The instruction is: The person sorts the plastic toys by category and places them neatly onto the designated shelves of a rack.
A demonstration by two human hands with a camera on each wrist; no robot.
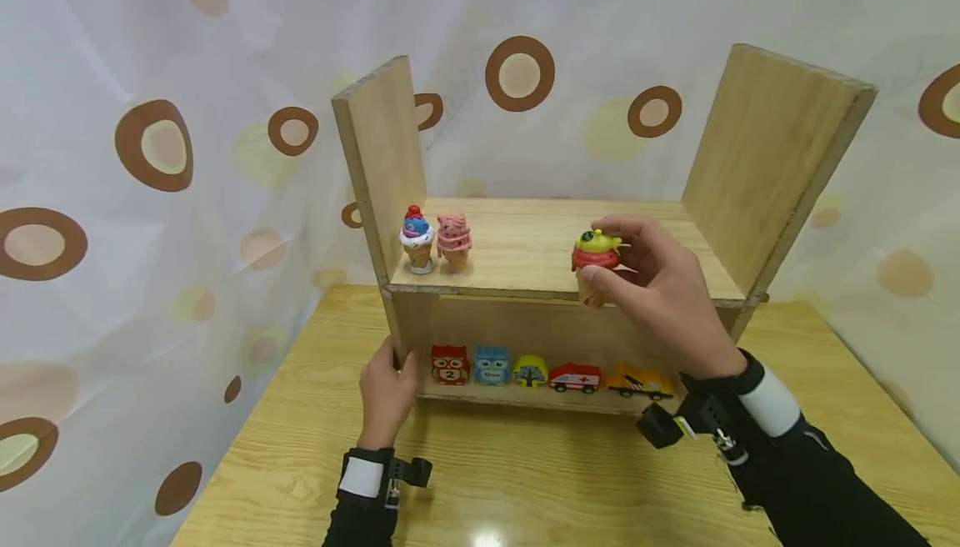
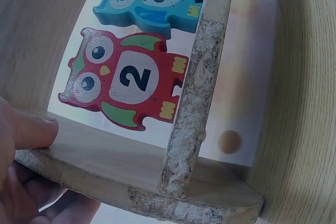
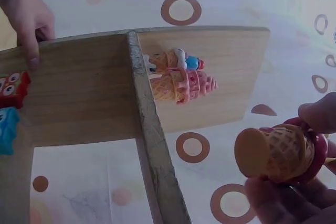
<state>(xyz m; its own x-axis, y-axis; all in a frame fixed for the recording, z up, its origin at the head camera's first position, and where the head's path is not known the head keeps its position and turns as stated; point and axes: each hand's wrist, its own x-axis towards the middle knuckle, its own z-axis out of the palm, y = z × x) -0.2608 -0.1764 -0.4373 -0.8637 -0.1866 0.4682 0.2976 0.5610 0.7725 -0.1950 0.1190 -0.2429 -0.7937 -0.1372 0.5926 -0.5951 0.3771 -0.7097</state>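
Observation:
In the head view my right hand (image 1: pixel 663 297) pinches a toy ice-cream cone (image 1: pixel 597 259) with a red and yellow top, in front of the upper shelf's front edge. The right wrist view shows its waffle base (image 3: pixel 281 153) turned toward the camera. My left hand (image 1: pixel 387 393) grips the left side panel of the wooden shelf unit (image 1: pixel 517 291), thumb on the inner face and fingers outside. Two more cone toys, one blue and white (image 1: pixel 417 240), one pink (image 1: pixel 453 243), stand at the upper shelf's left end.
Along the lower shelf stand a red owl block (image 1: pixel 450 365), a blue owl block (image 1: pixel 492 366), a yellow tree block (image 1: pixel 530 371), a red ambulance (image 1: pixel 575 378) and an orange truck (image 1: pixel 639 382). Tall side panels (image 1: pixel 780 138) flank the upper shelf. The unit stands on a wooden table (image 1: pixel 300 464).

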